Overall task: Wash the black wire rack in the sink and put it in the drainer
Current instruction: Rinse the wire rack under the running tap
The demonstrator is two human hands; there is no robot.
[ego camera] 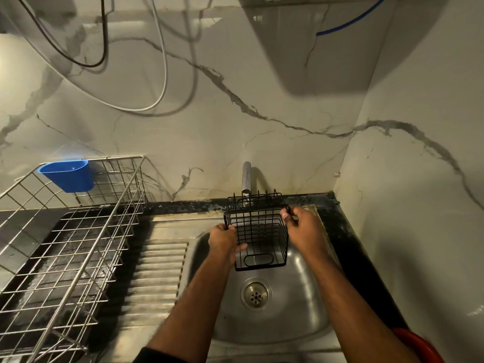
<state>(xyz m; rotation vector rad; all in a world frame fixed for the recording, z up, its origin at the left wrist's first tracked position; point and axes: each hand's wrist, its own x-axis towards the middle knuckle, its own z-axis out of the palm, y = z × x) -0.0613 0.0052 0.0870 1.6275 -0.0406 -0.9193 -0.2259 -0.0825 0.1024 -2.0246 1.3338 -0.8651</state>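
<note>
Where the 2 forearms reach in from the bottom edge, a red rim (pixel 416 341) shows at the lower right, partly hidden behind the right arm. Beyond the arms lies the steel sink (pixel 296 310), with its drain (pixel 256 294) in the middle of the basin. To the left of the basin the ribbed board (pixel 157 273) slopes beside it, and left of that stands the wire drainer (pixel 78 247) on a dark tray on the table (pixel 348 252).

Above the drain, clear of the basin floor, the 2 hands hold the black rack (pixel 258 231) between them. The left hand (pixel 225 241) is closed on the rack's left side, thumb lying across the wires near the bottom. The right hand (pixel 303 229) is curled over the upper right corner, fingers wrapped on the rim wire. The rack is tilted, its open top facing toward the wall and its slotted end panel toward the camera.

Just behind the rack the tap (pixel 246 179) rises from the back edge, its spout ending over the rack's far rim. A blue cup (pixel 68 175) hangs on the drainer's far rail. Cables (pixel 162 74) loop down the marble wall (pixel 262 142) above.
</note>
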